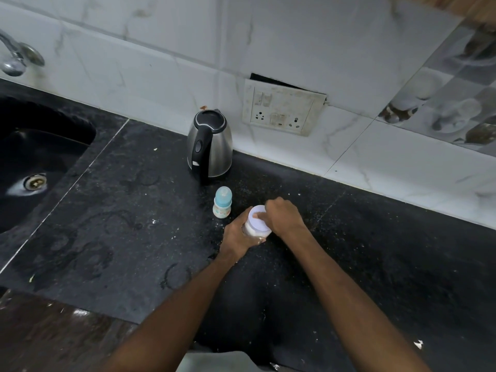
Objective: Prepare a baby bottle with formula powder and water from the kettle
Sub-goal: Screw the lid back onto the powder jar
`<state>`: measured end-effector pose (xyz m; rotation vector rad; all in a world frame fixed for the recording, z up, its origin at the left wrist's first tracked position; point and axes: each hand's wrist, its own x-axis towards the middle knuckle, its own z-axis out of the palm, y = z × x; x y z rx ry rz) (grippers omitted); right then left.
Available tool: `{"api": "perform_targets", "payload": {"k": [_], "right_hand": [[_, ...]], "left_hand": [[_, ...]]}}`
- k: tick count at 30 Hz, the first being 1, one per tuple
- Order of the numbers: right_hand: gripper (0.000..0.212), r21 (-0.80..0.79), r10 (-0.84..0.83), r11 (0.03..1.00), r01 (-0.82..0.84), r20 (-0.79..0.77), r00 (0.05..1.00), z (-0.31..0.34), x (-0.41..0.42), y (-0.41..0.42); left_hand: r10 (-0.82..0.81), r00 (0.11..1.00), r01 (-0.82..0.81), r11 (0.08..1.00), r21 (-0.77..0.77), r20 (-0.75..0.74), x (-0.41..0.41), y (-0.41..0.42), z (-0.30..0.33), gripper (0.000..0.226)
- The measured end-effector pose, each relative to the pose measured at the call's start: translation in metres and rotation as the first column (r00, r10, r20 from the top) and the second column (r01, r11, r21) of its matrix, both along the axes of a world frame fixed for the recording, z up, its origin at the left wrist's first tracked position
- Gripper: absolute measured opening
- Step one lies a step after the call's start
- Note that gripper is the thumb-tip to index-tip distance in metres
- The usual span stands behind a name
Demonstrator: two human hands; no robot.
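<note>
— So, what sits in the middle of the frame?

— A small clear jar [257, 229] of white powder, with a white lid [258, 217], low on a black stone counter [120, 210] just below centre. The left hand [237, 237] wraps around the jar's side from the left, fingers curled under it. The right hand [284, 216] comes in from the right, its fingers curled over the lid's edge, gripping it.

— And the bottle?

— A baby bottle [222, 202] with a pale blue cap stands upright just left of the jar, close to the left hand but apart from it. Its cap is on.

— Where is the kettle?

— A steel kettle [210, 143] with a black handle and closed lid stands above the bottle, toward the tiled wall.

— Anything else?

— A wall socket plate [281, 110] sits right of the kettle. A dark sink [32, 157] with a metal drain fills the left edge, and a tap [18, 56] shows at upper left.
</note>
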<state>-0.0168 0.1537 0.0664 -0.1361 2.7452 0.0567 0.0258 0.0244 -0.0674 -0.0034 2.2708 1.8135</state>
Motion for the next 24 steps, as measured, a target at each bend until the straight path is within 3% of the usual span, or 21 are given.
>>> {"api": "perform_targets", "payload": {"k": [4, 7, 9, 12, 15, 18, 21, 24], "right_hand": [[0.060, 0.125, 0.006, 0.992, 0.007, -0.098, 0.995, 0.012, 0.002, 0.005], [0.068, -0.105, 0.098, 0.990, -0.094, 0.032, 0.995, 0.010, 0.001, 0.013], [0.080, -0.153, 0.124, 0.983, -0.104, 0.131, 0.984, 0.005, 0.002, 0.012], [0.060, -0.079, -0.022, 0.997, 0.023, 0.015, 1.000, -0.002, 0.005, 0.003], [0.064, 0.008, -0.137, 0.991, 0.137, -0.058, 0.989, -0.002, 0.014, 0.003], [0.071, -0.018, -0.052, 0.999, 0.050, -0.126, 0.991, -0.002, 0.017, 0.012], [0.084, -0.177, 0.119, 0.978, -0.107, 0.054, 0.991, -0.008, 0.011, 0.014], [0.078, -0.154, 0.204, 0.970, -0.189, 0.084, 0.975, -0.016, 0.005, 0.013]], "left_hand": [[0.006, 1.000, -0.005, 1.000, -0.014, 0.005, -0.001, -0.001, 0.002, 0.094], [0.011, 1.000, -0.011, 1.000, -0.027, 0.008, -0.001, -0.001, 0.002, 0.092], [0.014, 1.000, -0.013, 0.999, -0.035, 0.016, -0.001, -0.001, 0.003, 0.092], [-0.009, 1.000, 0.009, 0.999, -0.049, -0.001, -0.004, 0.000, 0.007, 0.085], [-0.035, 0.999, 0.033, 0.998, -0.061, -0.031, -0.005, 0.000, 0.011, 0.084], [-0.021, 0.999, 0.020, 0.998, -0.056, -0.026, -0.005, -0.001, 0.011, 0.086], [-0.029, 0.999, 0.028, 0.998, -0.051, -0.015, -0.005, -0.002, 0.009, 0.090], [-0.029, 0.999, 0.028, 0.999, -0.040, -0.028, -0.006, -0.001, 0.008, 0.090]]}}
